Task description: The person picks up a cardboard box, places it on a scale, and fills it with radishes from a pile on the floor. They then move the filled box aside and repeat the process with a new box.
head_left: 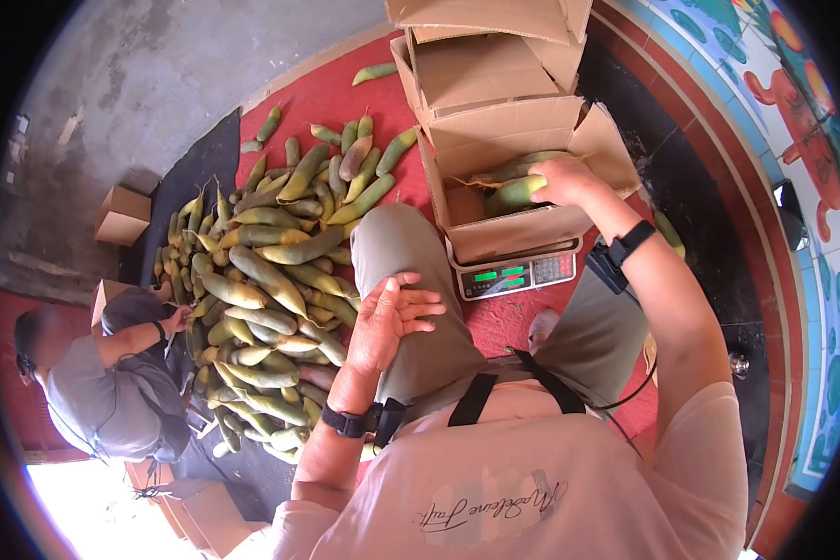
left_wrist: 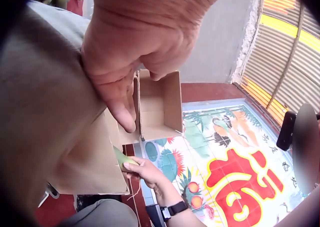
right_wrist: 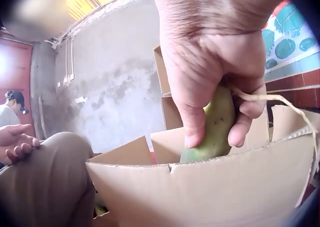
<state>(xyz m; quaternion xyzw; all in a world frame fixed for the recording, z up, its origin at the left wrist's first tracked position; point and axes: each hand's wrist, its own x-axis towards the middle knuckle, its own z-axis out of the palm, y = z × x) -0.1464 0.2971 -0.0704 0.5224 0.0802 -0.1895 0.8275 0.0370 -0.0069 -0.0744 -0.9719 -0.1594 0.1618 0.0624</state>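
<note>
My right hand (head_left: 562, 181) grips a green radish (head_left: 515, 195) by one end, inside an open cardboard box (head_left: 495, 233). Seen from the right wrist, thumb and fingers curl round the radish (right_wrist: 218, 124) near its thin root, just above the box wall (right_wrist: 195, 187). Another radish (head_left: 532, 164) lies beside it in the box. Under the box stands a scale (head_left: 518, 274) with lit green digits. My left hand (head_left: 389, 322) is by my left knee, palm up with relaxed fingers, holding nothing.
A large heap of green radishes (head_left: 266, 271) covers the red and black floor sheets on the left. More open boxes (head_left: 481, 70) stand beyond the scale. At far left a person in grey (head_left: 112, 397) sits beside the heap; small boxes (head_left: 123, 215) stand near the wall.
</note>
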